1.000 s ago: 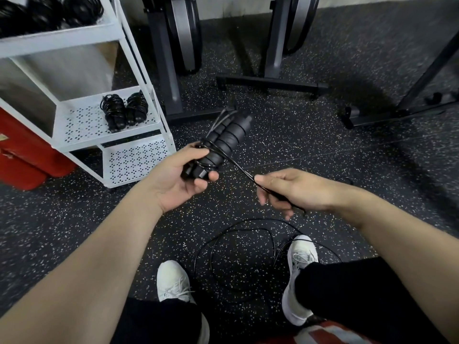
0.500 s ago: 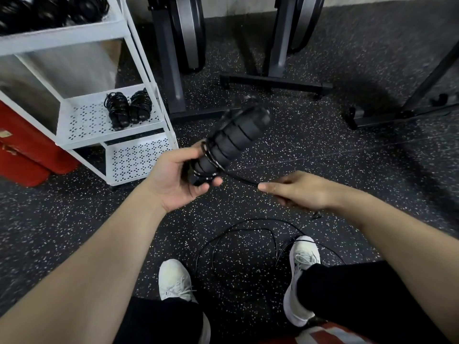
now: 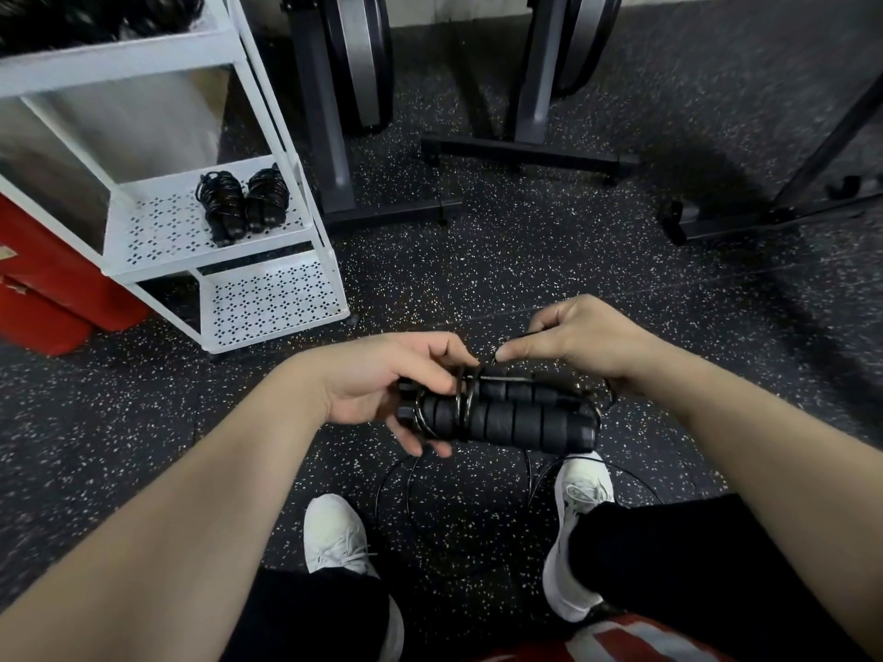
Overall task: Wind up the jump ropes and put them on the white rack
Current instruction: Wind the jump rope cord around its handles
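My left hand [image 3: 382,379] grips the left end of two black ribbed jump rope handles [image 3: 516,420], held side by side and lying level. A few turns of thin black cord wrap around them near my fingers. My right hand [image 3: 573,341] pinches the cord just above the handles. The loose cord [image 3: 401,489] trails in loops on the floor between my white shoes. The white rack [image 3: 267,298] stands at the left; two wound jump ropes [image 3: 241,203] lie on its middle shelf, and more black bundles fill the top shelf.
Dark frames of exercise machines [image 3: 525,155] stand on the speckled rubber floor behind the hands. A red box [image 3: 43,289] sits left of the rack. My white shoes [image 3: 580,499] are below the hands.
The handles have swung from pointing up and right to lying level, lower and nearer me. My right hand rose from below the handles to just above them, carrying the cord around.
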The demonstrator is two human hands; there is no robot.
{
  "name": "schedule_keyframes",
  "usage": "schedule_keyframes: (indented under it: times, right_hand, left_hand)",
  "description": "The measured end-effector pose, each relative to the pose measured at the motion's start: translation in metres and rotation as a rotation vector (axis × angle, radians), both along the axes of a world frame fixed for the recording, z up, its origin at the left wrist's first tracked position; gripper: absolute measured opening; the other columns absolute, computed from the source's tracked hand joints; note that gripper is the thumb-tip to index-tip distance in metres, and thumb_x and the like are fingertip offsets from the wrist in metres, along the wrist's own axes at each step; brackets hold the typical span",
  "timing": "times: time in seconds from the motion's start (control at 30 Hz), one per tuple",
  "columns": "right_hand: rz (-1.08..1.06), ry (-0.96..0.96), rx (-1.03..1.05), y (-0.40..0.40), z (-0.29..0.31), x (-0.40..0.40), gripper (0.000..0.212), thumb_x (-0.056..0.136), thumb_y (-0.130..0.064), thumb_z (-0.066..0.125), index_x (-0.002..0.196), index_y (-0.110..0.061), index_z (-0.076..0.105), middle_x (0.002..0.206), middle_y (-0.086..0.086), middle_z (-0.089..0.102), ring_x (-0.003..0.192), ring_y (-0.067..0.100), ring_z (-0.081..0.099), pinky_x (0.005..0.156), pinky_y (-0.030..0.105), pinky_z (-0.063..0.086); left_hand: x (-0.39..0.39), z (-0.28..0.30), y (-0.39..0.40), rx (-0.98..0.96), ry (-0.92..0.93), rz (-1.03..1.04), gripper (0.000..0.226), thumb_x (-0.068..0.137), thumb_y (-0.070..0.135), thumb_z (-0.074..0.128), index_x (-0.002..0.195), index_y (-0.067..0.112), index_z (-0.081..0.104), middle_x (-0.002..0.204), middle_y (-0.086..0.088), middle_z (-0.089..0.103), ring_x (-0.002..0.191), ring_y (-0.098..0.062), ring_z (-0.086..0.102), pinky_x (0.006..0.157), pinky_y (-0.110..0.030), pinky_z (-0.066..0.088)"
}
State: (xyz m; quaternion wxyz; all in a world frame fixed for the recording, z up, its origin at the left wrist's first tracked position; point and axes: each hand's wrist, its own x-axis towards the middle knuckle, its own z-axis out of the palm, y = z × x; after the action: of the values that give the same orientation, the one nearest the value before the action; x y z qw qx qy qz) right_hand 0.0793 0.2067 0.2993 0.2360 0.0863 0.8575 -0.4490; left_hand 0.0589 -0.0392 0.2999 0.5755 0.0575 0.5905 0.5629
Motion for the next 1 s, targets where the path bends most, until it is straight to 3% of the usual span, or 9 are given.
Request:
schedule_keyframes:
  times: [0.1,0.23,0.4,0.5,0.6,0.73,0.87,1.0]
  right_hand:
    - [0.005,-0.019,-0.022,0.0,-0.001,0.001,0.042,0.063,-0.048,0.091,0.053,-0.023,0.059,0.048,-0.006,0.035,0.045,0.011,0.028,0.047,0.025,0.023]
    - [-0.01,0.017,-0.024,-0.005,-0.001,0.001,0.04,0.069,-0.044,0.089,0.059,-0.021,0.058,0.049,-0.005,0.037,0.043,0.01,0.028,0.044,0.023,0.024]
    - [0.005,0.027,-0.021,-0.01,0.001,0.003,0.038,0.077,-0.046,0.084,0.065,-0.019,0.06,0.045,-0.009,0.037,0.039,0.008,0.027,0.04,0.021,0.023]
    - [0.085,0.031,0.01,-0.013,0.003,0.006,0.037,0.088,-0.05,0.073,0.071,-0.019,0.062,0.045,-0.012,0.039,0.039,0.007,0.03,0.039,0.018,0.026]
    - [0.217,-0.062,-0.041,-0.018,0.006,0.013,0.034,0.101,-0.049,0.052,0.087,-0.019,0.061,0.053,-0.011,0.045,0.047,0.009,0.037,0.046,0.021,0.032]
    - [0.278,-0.161,-0.198,-0.018,0.008,0.018,0.034,0.109,-0.039,0.038,0.104,-0.015,0.061,0.056,-0.003,0.041,0.046,0.013,0.036,0.044,0.025,0.031]
    - [0.196,-0.109,-0.215,-0.014,0.007,0.014,0.034,0.109,-0.035,0.04,0.099,-0.01,0.061,0.052,0.002,0.048,0.044,0.017,0.042,0.047,0.026,0.04]
    - [0.148,-0.094,-0.259,-0.011,0.006,0.013,0.036,0.106,-0.039,0.045,0.087,-0.014,0.062,0.065,0.007,0.066,0.067,0.02,0.06,0.079,0.035,0.05]
  left_hand:
    - [0.002,-0.001,0.003,-0.076,0.067,-0.095,0.024,0.096,0.003,0.061,0.116,0.016,0.054,0.118,-0.028,0.07,0.081,-0.04,0.074,0.049,-0.033,0.059]
    - [0.005,-0.009,0.011,-0.165,0.192,-0.124,0.029,0.099,-0.001,0.058,0.118,0.018,0.049,0.126,-0.02,0.062,0.085,-0.038,0.074,0.056,-0.04,0.063]
    - [0.002,-0.017,0.015,-0.249,0.262,-0.167,0.068,0.097,0.002,0.062,0.145,0.041,0.034,0.132,-0.003,0.061,0.095,-0.037,0.076,0.068,-0.045,0.064]
    - [0.001,-0.021,0.018,-0.388,0.338,-0.245,0.054,0.096,0.006,0.062,0.141,0.031,0.048,0.121,-0.01,0.068,0.094,-0.032,0.077,0.079,-0.051,0.064]
    - [0.003,-0.027,0.02,-0.472,0.358,-0.259,0.049,0.094,0.006,0.063,0.134,0.029,0.046,0.124,-0.013,0.064,0.094,-0.036,0.076,0.073,-0.051,0.065]
    - [0.0,-0.029,0.01,-0.414,0.244,-0.051,0.034,0.096,0.001,0.06,0.117,0.026,0.05,0.12,-0.026,0.064,0.093,-0.042,0.075,0.073,-0.055,0.064]
    - [-0.004,-0.023,0.007,-0.268,0.121,0.211,0.027,0.097,-0.002,0.059,0.116,0.016,0.053,0.124,-0.027,0.064,0.107,-0.044,0.071,0.067,-0.055,0.063]
    - [-0.005,-0.018,0.009,-0.16,0.042,0.341,0.033,0.095,-0.004,0.056,0.122,0.014,0.055,0.123,-0.024,0.067,0.101,-0.041,0.074,0.065,-0.055,0.062]
